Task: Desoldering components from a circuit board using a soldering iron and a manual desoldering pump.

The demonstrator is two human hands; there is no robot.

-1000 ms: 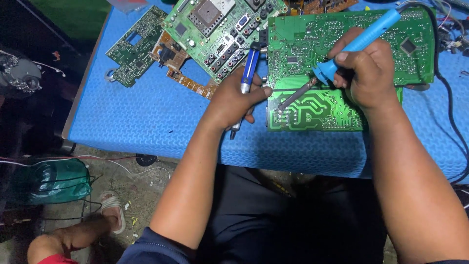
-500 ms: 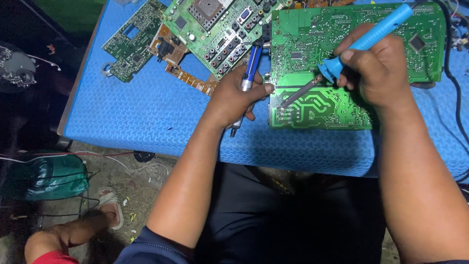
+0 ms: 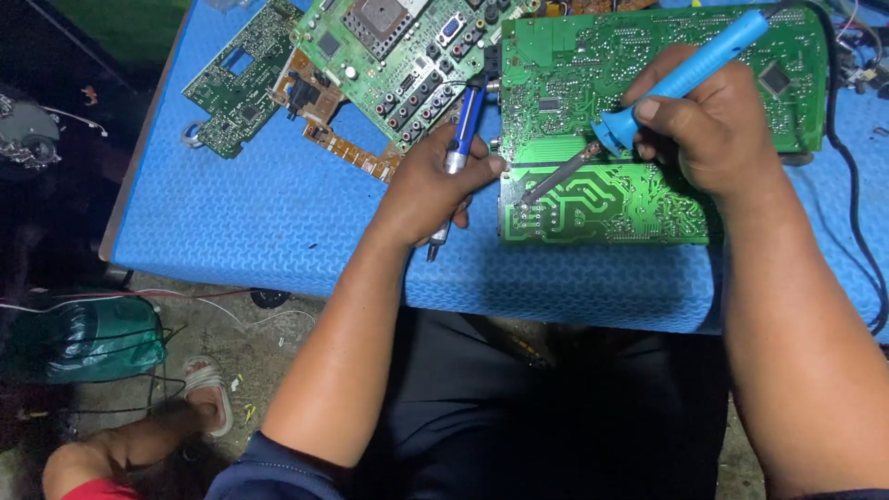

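A large green circuit board (image 3: pixel 593 199) lies solder side up on the blue foam-topped table (image 3: pixel 278 231). My right hand (image 3: pixel 708 130) grips a blue-handled soldering iron (image 3: pixel 681 79); its metal tip slants down-left and touches the board near its lower left corner. My left hand (image 3: pixel 426 190) rests at the board's left edge and holds a blue and silver pen-shaped tool (image 3: pixel 458 157), probably a desoldering pump, with its tip pointing towards me.
Two more green boards (image 3: pixel 398 46), (image 3: pixel 236 88) and an orange-brown board (image 3: pixel 338 139) lie at the back left of the table. A black cable (image 3: pixel 857 222) runs down the right side. Below the table are wires, a dark green bag (image 3: pixel 83 338) and a sandalled foot (image 3: pixel 208 398).
The view has shifted slightly. My hands keep their grips and stay on the board; the iron's tip stays near the same spot.
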